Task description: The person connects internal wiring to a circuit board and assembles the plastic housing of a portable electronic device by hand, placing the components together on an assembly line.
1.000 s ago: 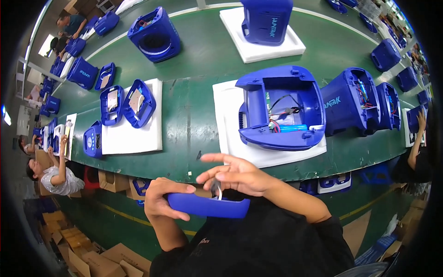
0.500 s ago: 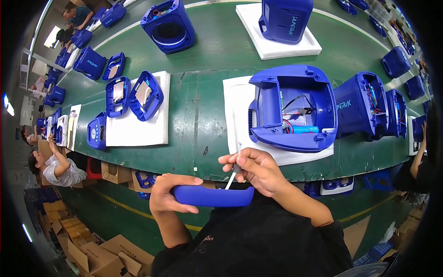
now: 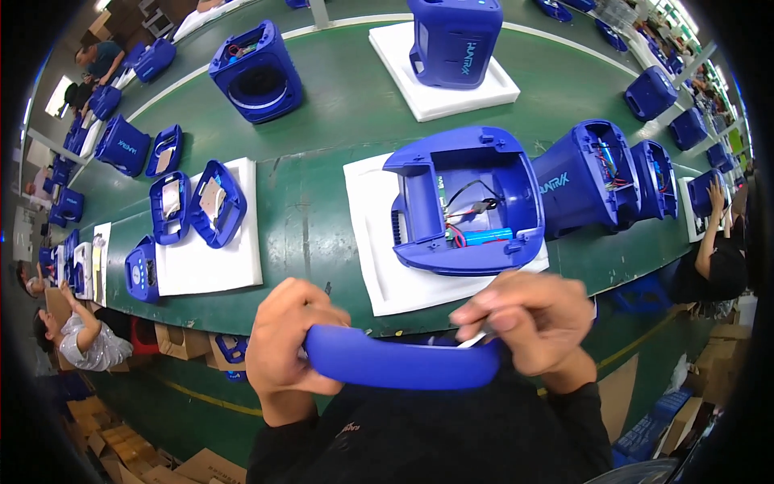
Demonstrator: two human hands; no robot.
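Note:
My left hand (image 3: 294, 343) is closed around the left end of a curved blue plastic panel (image 3: 403, 363), held up in front of my body with its smooth side showing. At the panel's right end, my right hand (image 3: 536, 323) pinches a thin white strip (image 3: 474, 340) that runs down behind the panel's upper edge. Its exact kind is unclear, and the panel's other side is hidden. Beyond my hands, an opened blue speaker-like housing (image 3: 476, 202) lies on a white foam pad (image 3: 367, 250), with wires, a small green board and a light-blue cylinder inside.
More blue housings (image 3: 592, 177) stand to the right. Left, blue panels with pale inserts (image 3: 218, 202) rest on another white foam pad (image 3: 210, 270). Across the green table (image 3: 302, 194) stand further housings. People (image 3: 89, 343) work at both sides, and cardboard boxes (image 3: 121, 427) lie below left.
The blue panel has come closer and its right end reaches farther right. My right hand has moved right and down to the panel's right end, still pinching the white strip. The view has shifted.

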